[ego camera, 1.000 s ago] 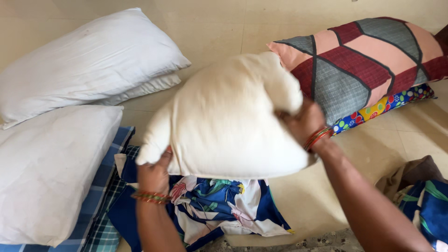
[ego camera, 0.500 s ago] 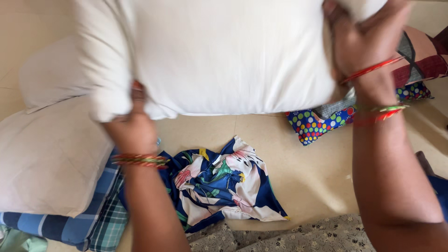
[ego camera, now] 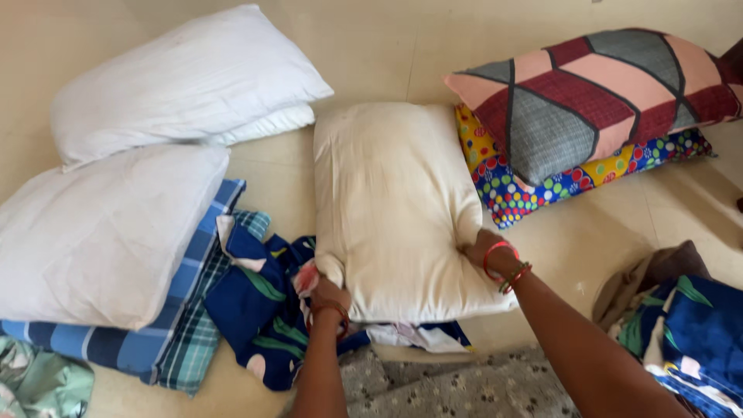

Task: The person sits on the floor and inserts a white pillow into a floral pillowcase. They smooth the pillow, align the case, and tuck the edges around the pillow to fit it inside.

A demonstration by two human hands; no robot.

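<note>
The plump cream bare pillow [ego camera: 391, 209], held aloft half a second ago, has been laid on the floor [ego camera: 371, 54]; its near corners are gripped by the left hand [ego camera: 329, 292] and right hand [ego camera: 484, 249], fingers closed.

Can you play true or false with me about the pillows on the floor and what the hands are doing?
1. Both hands grip the cream pillow. True: the left hand holds its near left corner and the right hand pinches its right edge.
2. The cream pillow is up in the air. False: it lies flat on the floor.
3. The striped pillow lies on top of the dotted pillow. True.
4. The flowered blue cloth sits on top of the cream pillow. False: it lies partly under the pillow's near edge.
5. There are no white pillows. False: white pillows are piled at the left.
</note>
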